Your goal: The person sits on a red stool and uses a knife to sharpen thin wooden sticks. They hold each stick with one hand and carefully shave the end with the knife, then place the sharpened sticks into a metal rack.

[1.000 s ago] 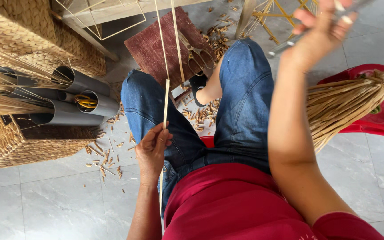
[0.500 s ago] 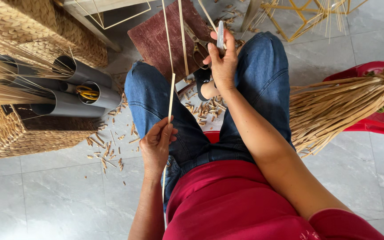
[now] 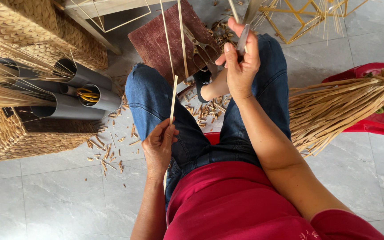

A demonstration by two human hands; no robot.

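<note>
My left hand point(image 3: 158, 146) pinches a thin pale bamboo strip point(image 3: 173, 98) that stands upright over my left knee. Raised above my right knee, my right hand point(image 3: 240, 60) grips a narrow grey knife blade point(image 3: 242, 39) together with another thin strip. Two more long strips point(image 3: 181, 35) rise in front of a dark red board point(image 3: 165, 38) on the floor. A pair of scissors point(image 3: 200, 46) lies on that board. I sit in blue jeans and a red top.
Grey plastic pipes point(image 3: 78, 89) holding strips lie at the left beside woven baskets point(image 3: 32, 133). A bundle of tied straw point(image 3: 343, 106) rests on a red stool point(image 3: 378, 98) at the right. Bamboo shavings point(image 3: 112, 146) litter the grey tile floor. A yellow wire frame point(image 3: 307, 13) stands behind.
My right hand came down from high at the right to in front of my right knee, still gripping the blade. The left hand kept hold of its strip.
</note>
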